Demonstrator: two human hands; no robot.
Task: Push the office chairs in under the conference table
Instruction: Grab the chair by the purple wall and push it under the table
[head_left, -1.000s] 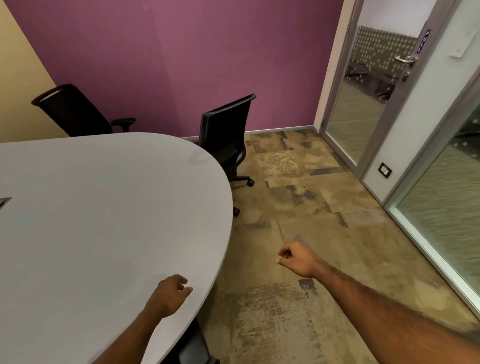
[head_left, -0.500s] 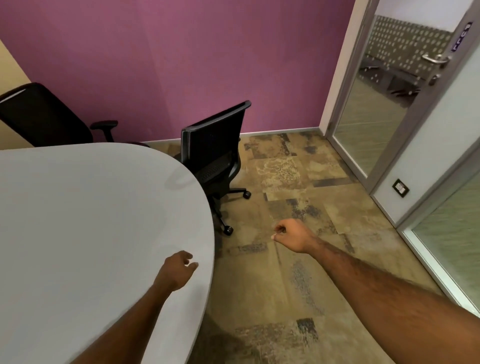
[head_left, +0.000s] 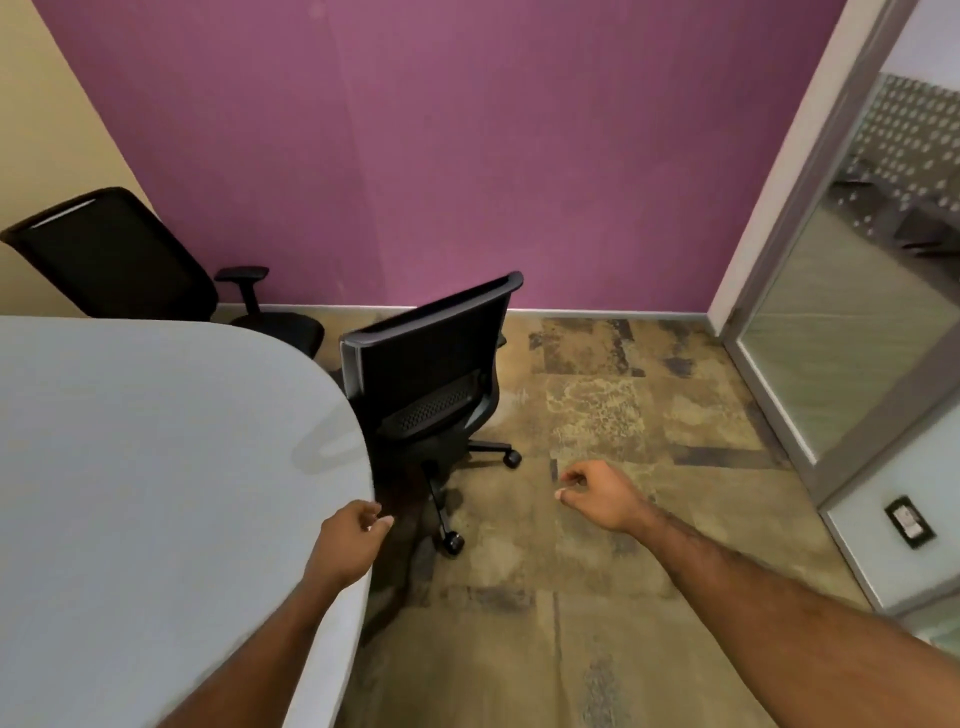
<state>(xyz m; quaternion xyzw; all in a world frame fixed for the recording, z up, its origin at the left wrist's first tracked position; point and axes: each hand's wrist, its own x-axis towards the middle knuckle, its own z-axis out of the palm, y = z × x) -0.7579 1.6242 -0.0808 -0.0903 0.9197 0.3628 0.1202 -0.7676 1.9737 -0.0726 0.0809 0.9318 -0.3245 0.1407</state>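
Note:
The white conference table (head_left: 130, 467) fills the left half of the view. A black mesh-back office chair (head_left: 431, 364) stands at its rounded end, back turned toward me, seat partly under the edge. A second black chair (head_left: 114, 254) with an armrest stands farther back at the left, clear of the table. My left hand (head_left: 348, 540) hovers over the table's rim, fingers loosely curled, holding nothing. My right hand (head_left: 597, 493) floats over the carpet to the right of the near chair, fingers curled and empty. Neither hand touches a chair.
A purple wall (head_left: 467, 156) runs behind the chairs. A glass door with a grey frame (head_left: 831, 312) stands at the right, with a wall socket (head_left: 906, 522) below it. Patterned brown carpet (head_left: 623, 415) lies between the table and the door.
The view has moved forward toward the near chair, which now looks larger and closer. Both hands stay raised and empty, now nearer to that chair.

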